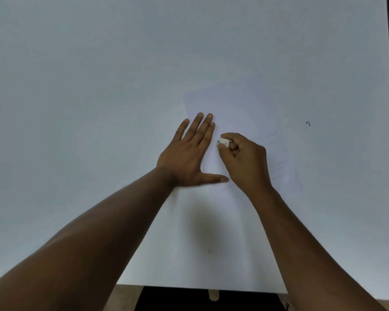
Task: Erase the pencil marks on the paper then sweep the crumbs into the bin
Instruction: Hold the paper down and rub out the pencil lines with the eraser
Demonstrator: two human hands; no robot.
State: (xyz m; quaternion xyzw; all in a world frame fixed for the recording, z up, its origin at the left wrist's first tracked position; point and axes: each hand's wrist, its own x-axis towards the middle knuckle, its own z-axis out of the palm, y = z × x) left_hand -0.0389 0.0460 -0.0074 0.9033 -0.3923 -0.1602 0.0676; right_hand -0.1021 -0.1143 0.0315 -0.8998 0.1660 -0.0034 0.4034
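White worktop [76, 108] fills nearly the whole view. At its middle, the right hand [245, 160] curls its fingers [228, 136] around a small white eraser [224, 142], tip down on the pale paper [245, 108]. Just beside it, the left hand [189, 158] lies flat, fingers straight and thumb spread, pressing the sheet. Faint pencil marks [281, 167] show right of the right hand. A small dark crumb [308, 123] sits farther right.
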